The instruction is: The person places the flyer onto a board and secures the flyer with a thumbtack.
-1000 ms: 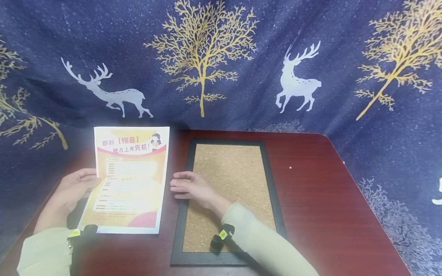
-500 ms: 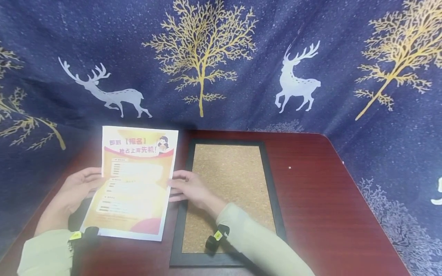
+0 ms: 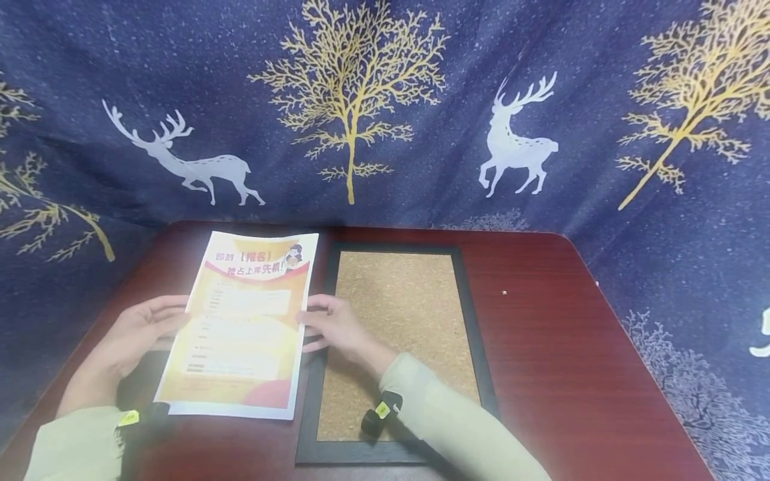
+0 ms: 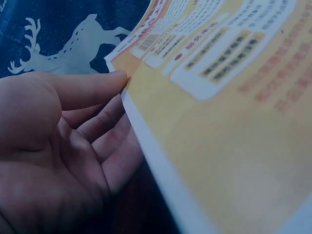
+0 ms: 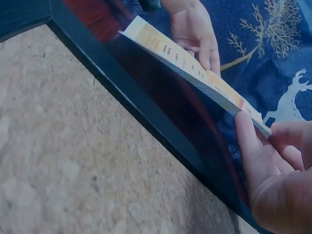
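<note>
A printed poster sheet [image 3: 240, 334], orange and pink with a white border, is held up by both side edges. My left hand [image 3: 123, 334] pinches its left edge about halfway up. In the left wrist view the thumb [image 4: 97, 87] lies on the printed face and the other fingers go behind the sheet. My right hand [image 3: 343, 331] pinches the opposite edge; the right wrist view shows the sheet [image 5: 195, 73] between thumb and fingers, tilted above the table. Below my right forearm lies a cork board [image 3: 403, 314] with a black frame, flat on the table.
The dark red table [image 3: 559, 361] extends right of the board, with a tiny white speck [image 3: 504, 292] on it. A blue curtain [image 3: 421, 180] printed with deer and gold trees hangs behind the table and along its sides.
The sheet has moved right and its top has tipped lower, away from me. My right hand, off the sheet a second ago, now pinches its right edge. The board has stayed put.
</note>
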Motion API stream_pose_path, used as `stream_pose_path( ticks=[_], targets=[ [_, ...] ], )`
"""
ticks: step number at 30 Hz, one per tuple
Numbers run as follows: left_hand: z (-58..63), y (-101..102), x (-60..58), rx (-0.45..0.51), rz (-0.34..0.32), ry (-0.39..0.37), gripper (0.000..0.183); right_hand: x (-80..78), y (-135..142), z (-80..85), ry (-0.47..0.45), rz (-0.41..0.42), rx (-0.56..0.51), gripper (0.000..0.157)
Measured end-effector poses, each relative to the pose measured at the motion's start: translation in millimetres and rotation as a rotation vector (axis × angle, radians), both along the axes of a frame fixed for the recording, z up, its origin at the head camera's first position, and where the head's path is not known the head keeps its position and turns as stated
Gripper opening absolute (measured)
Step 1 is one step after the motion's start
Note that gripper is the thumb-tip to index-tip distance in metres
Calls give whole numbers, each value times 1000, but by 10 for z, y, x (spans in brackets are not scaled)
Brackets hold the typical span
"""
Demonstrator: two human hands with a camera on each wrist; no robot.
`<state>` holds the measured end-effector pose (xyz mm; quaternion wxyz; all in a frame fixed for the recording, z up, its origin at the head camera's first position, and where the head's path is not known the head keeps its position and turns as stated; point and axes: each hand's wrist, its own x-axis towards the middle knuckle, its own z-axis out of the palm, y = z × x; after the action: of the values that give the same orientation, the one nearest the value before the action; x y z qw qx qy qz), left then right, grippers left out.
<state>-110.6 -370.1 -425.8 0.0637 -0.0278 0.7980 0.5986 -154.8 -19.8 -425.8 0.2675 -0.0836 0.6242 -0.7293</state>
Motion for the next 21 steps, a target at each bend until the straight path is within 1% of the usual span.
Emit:
stream_pose_path(
  ticks=[2,5,11,13,18,21],
  targets=[
    [-7,9,9,-30,-8,2,29,-9,16,-6,0,-1,6,31],
    [-6,35,18,-35,-19,10,36,-23,48,-5,-5,2,9,31],
    [-1,133,28,17,-56,34,29,-62,147,-9,-4,6,35,34],
    [3,157,33,18,-65,42,28,-75,182,-22,-1,-2,48,36],
    [2,196,38,41,-78,56,28,-98,265,-47,-8,-22,53,41],
    [-18,220,34,93,-98,71,31,-104,317,-57,-9,-28,43,39]
  ],
)
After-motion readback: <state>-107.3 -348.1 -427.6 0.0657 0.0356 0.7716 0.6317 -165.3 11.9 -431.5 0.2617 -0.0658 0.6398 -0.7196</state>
